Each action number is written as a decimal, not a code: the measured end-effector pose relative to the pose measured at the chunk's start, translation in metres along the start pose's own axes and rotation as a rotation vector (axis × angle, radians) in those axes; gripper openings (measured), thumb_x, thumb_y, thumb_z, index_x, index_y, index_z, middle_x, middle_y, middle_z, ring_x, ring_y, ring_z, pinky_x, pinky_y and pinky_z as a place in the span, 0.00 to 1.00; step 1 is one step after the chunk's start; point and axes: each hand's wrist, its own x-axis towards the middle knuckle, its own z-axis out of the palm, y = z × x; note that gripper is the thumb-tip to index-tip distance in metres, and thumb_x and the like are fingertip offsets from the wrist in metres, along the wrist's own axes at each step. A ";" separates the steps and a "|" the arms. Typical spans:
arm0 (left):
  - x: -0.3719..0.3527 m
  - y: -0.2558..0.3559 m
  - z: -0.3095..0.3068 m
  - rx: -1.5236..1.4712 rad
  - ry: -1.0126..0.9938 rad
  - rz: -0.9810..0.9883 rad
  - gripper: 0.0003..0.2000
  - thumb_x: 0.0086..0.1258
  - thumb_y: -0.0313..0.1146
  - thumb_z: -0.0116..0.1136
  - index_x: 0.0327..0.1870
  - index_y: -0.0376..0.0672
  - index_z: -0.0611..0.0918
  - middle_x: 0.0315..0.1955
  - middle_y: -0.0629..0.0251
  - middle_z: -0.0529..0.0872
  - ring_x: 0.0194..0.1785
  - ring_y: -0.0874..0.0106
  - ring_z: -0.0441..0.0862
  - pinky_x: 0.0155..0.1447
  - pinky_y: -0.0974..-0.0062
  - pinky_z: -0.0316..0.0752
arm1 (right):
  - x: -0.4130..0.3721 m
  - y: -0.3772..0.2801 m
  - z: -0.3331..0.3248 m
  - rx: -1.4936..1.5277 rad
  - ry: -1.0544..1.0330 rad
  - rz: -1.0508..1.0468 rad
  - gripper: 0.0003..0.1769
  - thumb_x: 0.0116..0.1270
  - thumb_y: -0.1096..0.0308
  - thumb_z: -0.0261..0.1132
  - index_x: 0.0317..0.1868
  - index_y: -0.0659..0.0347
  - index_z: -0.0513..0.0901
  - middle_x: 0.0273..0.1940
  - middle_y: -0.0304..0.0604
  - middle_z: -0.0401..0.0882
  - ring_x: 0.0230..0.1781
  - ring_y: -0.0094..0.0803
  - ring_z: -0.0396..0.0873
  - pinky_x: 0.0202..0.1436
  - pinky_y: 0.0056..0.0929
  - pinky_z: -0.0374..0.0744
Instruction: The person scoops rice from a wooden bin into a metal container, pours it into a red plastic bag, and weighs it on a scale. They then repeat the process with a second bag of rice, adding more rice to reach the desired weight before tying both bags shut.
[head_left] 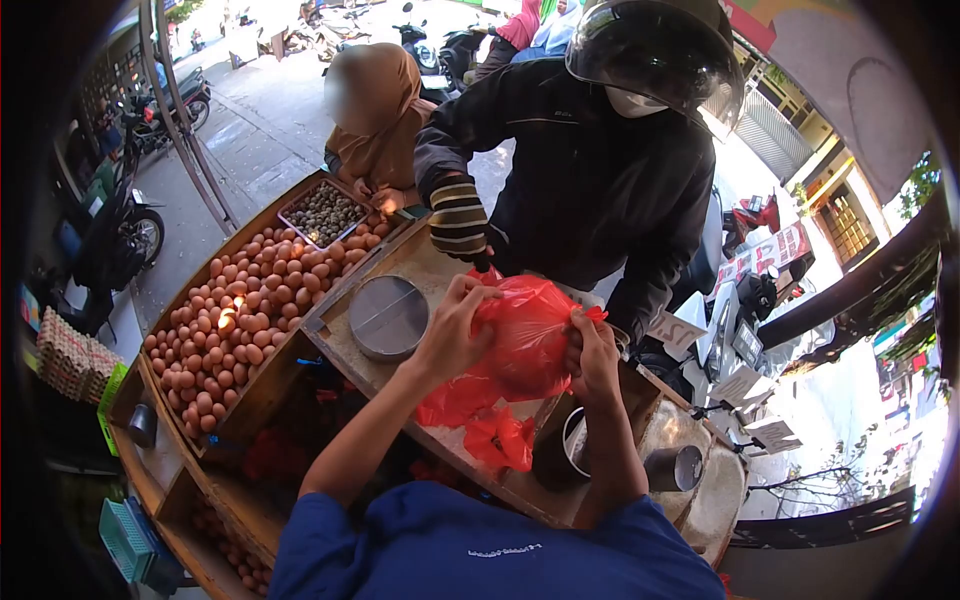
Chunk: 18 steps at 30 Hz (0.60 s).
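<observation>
Red plastic bag (535,330) is hanging over the counter (370,372), spanning left to right between both hands. The left hand (458,325) is pinching its left side; the right hand (593,358) is gripping its gathered right corner. Another person's gloved hand (460,218) is hovering just beyond, near the far edge; a grey disc (388,318) is lying leftward.
</observation>
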 end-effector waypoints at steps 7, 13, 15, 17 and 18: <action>-0.020 -0.020 0.008 0.046 0.111 -0.164 0.21 0.51 0.21 0.56 0.50 0.36 0.74 0.43 0.48 0.72 0.44 0.50 0.76 0.47 0.60 0.74 | 0.014 0.005 0.012 0.130 0.130 0.061 0.12 0.70 0.64 0.56 0.27 0.56 0.74 0.15 0.22 0.56 0.09 0.11 0.50 0.09 0.15 0.48; -0.057 -0.026 0.023 0.049 0.063 -0.350 0.13 0.52 0.20 0.55 0.41 0.34 0.74 0.36 0.49 0.76 0.39 0.50 0.78 0.42 0.60 0.74 | 0.030 0.020 0.006 0.191 0.190 0.058 0.11 0.70 0.64 0.56 0.29 0.57 0.74 0.15 0.24 0.57 0.09 0.13 0.51 0.11 0.17 0.51; -0.076 -0.022 0.031 0.001 0.084 -0.311 0.11 0.55 0.23 0.54 0.39 0.35 0.72 0.32 0.47 0.76 0.38 0.50 0.78 0.40 0.59 0.72 | 0.038 0.031 0.007 0.294 0.247 0.056 0.11 0.70 0.64 0.56 0.29 0.58 0.74 0.16 0.25 0.57 0.10 0.15 0.51 0.12 0.18 0.52; -0.100 -0.013 0.041 -0.163 0.062 -0.387 0.10 0.57 0.24 0.55 0.39 0.35 0.72 0.30 0.48 0.76 0.36 0.50 0.78 0.39 0.59 0.72 | 0.043 0.044 0.011 0.312 0.290 0.048 0.10 0.70 0.65 0.57 0.29 0.58 0.75 0.15 0.26 0.56 0.11 0.16 0.52 0.13 0.19 0.54; -0.106 -0.009 0.046 -0.316 0.045 -0.461 0.10 0.58 0.25 0.55 0.39 0.35 0.71 0.27 0.49 0.76 0.33 0.50 0.78 0.38 0.60 0.72 | 0.046 0.053 0.014 0.332 0.367 0.066 0.10 0.70 0.65 0.56 0.30 0.58 0.75 0.15 0.26 0.55 0.11 0.17 0.51 0.13 0.19 0.54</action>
